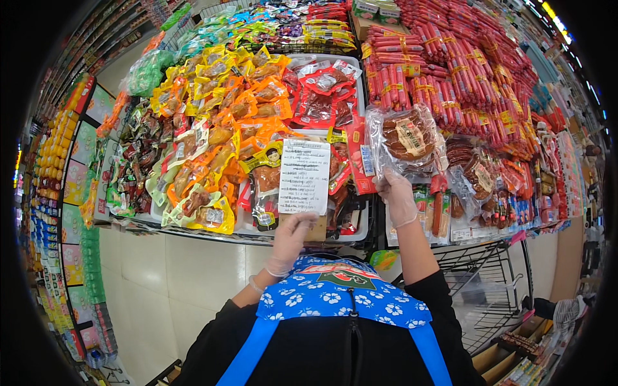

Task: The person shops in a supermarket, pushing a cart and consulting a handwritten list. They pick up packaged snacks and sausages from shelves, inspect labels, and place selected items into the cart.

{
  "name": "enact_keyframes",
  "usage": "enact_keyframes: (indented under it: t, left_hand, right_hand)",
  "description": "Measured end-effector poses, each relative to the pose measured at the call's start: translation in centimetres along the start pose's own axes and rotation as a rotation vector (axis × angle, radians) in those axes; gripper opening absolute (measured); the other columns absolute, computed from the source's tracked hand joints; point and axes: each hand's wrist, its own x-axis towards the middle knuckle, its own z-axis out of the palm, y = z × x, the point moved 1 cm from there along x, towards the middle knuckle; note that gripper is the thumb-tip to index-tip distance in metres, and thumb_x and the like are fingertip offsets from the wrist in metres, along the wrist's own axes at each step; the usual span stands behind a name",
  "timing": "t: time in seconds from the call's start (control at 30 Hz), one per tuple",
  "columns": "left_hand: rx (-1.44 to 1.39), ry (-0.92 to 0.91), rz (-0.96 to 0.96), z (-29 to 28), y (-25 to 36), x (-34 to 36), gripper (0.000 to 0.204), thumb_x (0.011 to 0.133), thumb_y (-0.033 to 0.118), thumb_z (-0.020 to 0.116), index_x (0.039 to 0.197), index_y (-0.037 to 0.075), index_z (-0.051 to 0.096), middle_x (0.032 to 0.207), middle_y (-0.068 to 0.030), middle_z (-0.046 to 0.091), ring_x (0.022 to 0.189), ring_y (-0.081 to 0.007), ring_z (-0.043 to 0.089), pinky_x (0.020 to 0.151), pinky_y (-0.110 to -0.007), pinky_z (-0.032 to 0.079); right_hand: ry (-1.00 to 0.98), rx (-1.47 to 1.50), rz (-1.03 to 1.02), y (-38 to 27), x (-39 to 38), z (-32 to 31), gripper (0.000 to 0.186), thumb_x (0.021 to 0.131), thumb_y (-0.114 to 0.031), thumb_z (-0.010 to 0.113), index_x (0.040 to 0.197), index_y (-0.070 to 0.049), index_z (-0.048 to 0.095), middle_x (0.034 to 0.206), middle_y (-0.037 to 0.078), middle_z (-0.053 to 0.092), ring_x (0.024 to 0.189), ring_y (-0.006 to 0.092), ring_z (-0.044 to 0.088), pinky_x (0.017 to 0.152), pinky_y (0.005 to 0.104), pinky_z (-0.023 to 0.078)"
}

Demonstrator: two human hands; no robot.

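Observation:
My gloved left hand [293, 235] grips a brown cardboard piece [309, 228] with a white paper list [302, 177] on it, held over the packs at the front center. My gloved right hand [397, 196] holds a clear vacuum pack of browned meat [405, 138] by its lower edge, just right of a red pack [359, 151]. Under and around the paper are trays with yellow and orange packs [219, 161] and red packs of dark meat [322, 96]. More packaged meat [479, 180] lies to the right of my right hand.
Stacked red sausage bundles [438, 71] fill the back right, and dark packs [132, 167] lie at left. A black wire cart [483, 289] stands lower right, with a person's sleeve [544, 309] beside it. Stocked shelving [71, 180] runs along the left, beside tiled floor [148, 296].

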Motion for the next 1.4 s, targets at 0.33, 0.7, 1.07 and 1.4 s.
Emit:
enact_keyframes:
  t: [0.33,0.7,1.07,1.4]
  left_hand:
    - [-0.08,-0.583,-0.296,4.5,2.1,4.2,0.043,0.104,0.02,0.053,0.141,-0.002,0.05,0.13,-0.0129,0.063,0.116,-0.019,0.062,0.1,-0.031,0.049]
    - [-0.462,-0.261,-0.562,15.8,-0.3,8.3,0.073,0.091,0.015,0.074,0.148,-0.002,0.031,0.133,-0.0149,0.058,0.115,-0.0231,0.062,0.099,-0.037,0.051]
    - [-0.343,-0.566,-0.652,14.4,-2.1,6.9,0.068,0.083,-0.004,0.07,0.146,0.006,0.046,0.119,-0.0078,0.062,0.104,-0.0163,0.062,0.094,-0.031,0.049]
    - [-0.556,-0.751,-0.596,12.5,0.4,3.7,0.073,0.085,-0.009,0.062,0.152,0.003,0.036,0.134,-0.0128,0.058,0.121,-0.0211,0.058,0.104,-0.033,0.046]
  right_hand:
    - [0.078,0.215,-0.362,0.6,-4.4,-4.4,0.021,0.088,-0.005,0.059,0.104,0.002,0.069,0.102,0.006,0.07,0.093,0.0145,0.065,0.082,0.0278,0.05]
    - [0.277,-0.214,-0.39,5.4,-16.9,-5.2,0.027,0.088,0.0,0.059,0.063,-0.004,0.05,0.082,-0.002,0.058,0.073,0.0055,0.048,0.068,0.0236,0.04]
    - [0.288,-0.009,-0.002,12.1,-19.9,-8.4,0.018,0.092,-0.01,0.066,0.102,0.003,0.074,0.091,0.002,0.068,0.079,0.0084,0.059,0.073,0.0248,0.045]
    - [0.109,0.61,-0.106,9.8,-20.3,-6.5,0.055,0.096,-0.024,0.069,0.142,-0.003,0.047,0.138,0.009,0.059,0.123,0.0236,0.058,0.103,0.0416,0.047]
